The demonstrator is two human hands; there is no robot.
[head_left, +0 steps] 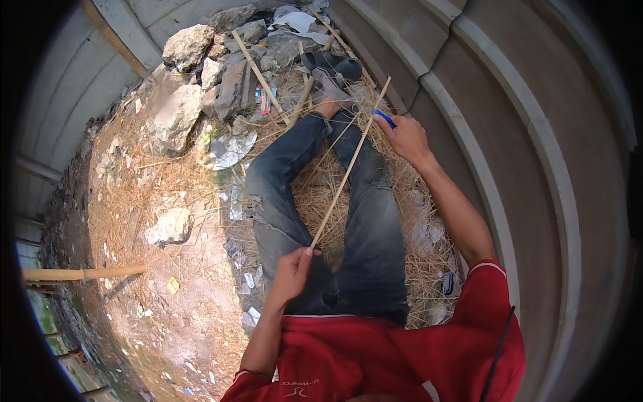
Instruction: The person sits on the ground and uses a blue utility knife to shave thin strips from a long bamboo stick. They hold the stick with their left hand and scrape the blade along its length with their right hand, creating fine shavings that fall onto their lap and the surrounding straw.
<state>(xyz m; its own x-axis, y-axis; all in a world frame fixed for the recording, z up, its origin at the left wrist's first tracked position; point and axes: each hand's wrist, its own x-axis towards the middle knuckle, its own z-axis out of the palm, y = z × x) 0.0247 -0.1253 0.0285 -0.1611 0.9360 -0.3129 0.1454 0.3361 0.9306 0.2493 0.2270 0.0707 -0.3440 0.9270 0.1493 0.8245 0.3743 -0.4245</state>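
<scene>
A long, thin bamboo strip [343, 181] slants across my lap, from near my left thigh up to beyond my right hand. My left hand [292, 273] is closed round its lower end, thumb along the strip. Near the strip's far end, my right hand [406, 137] grips a small blue tool [384, 119] that looks like a cutter. Its blade cannot be made out. The tool is next to the strip; whether it touches it is hard to tell. Below the strip are my outstretched legs in worn dark jeans [372, 221].
Straw-like shavings [315, 194] lie around my legs. Broken rocks [177, 117] and loose bamboo pieces [258, 72] are beyond my feet. A corrugated wall [516, 134] rises close on my right. At the left a bamboo pole [87, 273] juts in over littered ground.
</scene>
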